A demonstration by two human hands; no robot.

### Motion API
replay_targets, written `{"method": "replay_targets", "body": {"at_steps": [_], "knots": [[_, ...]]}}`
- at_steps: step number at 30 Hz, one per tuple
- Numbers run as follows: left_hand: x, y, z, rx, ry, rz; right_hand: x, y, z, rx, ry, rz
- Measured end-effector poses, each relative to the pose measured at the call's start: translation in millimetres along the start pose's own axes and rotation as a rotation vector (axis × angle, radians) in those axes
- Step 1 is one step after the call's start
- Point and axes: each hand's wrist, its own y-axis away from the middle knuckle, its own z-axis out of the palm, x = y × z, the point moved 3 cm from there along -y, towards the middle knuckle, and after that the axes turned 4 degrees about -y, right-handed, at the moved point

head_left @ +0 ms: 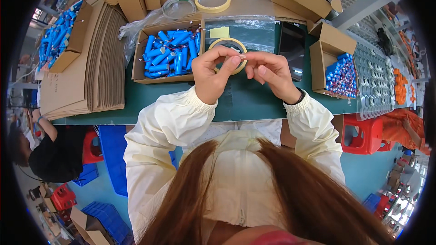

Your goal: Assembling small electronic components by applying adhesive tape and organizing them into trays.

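Note:
My left hand (212,73) is closed, with thumb and index finger pinched on a small whitish piece (242,56) too small to make out. The index fingertip of my right hand (276,76) meets that piece from the other side, while its thumb and other fingers stand apart. Right behind the fingers lies a roll of cream masking tape (225,41), partly hidden by my left hand. An open cardboard box (137,67) of blue cylindrical battery cells (170,52) with thin wires stands left of my hands.
On the green table (254,104) are a black phone (291,51), a clear plastic bag (254,29) and another tape roll (212,1). Stacked flat cardboard (102,59) stands left. A box of upright blue cells (340,76) sits right, beside clear trays (374,79). Another person (56,154) sits left.

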Motion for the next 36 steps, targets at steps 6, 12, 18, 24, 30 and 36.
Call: {"method": "replay_targets", "body": {"at_steps": [6, 12, 18, 24, 30, 36], "knots": [[5.0, -0.2, 0.6, -0.002, -0.045, 0.016, -4.4, 0.3, 3.6, 0.028, 0.113, -0.059], [3.2, -1.8, 1.3, -0.001, -0.103, 0.024, -1.6, -0.6, -3.7, 0.107, 0.611, -0.352], [5.5, 1.5, 1.1, -0.086, -0.200, 0.089, -11.0, -0.9, -12.7, 0.356, 0.279, -0.205], [1.6, 1.5, 2.0, -0.041, -0.224, 0.093, -21.5, 1.1, 7.9, 0.262, 0.387, -0.292], [10.5, 0.2, 1.3, -0.059, -0.355, 0.263, -23.5, -0.6, 15.5, 0.264, 0.501, -0.266], [14.5, -3.0, 8.8, -0.146, -0.365, 0.290, -32.2, 8.6, 14.9, 0.268, 0.411, -0.196]]}}
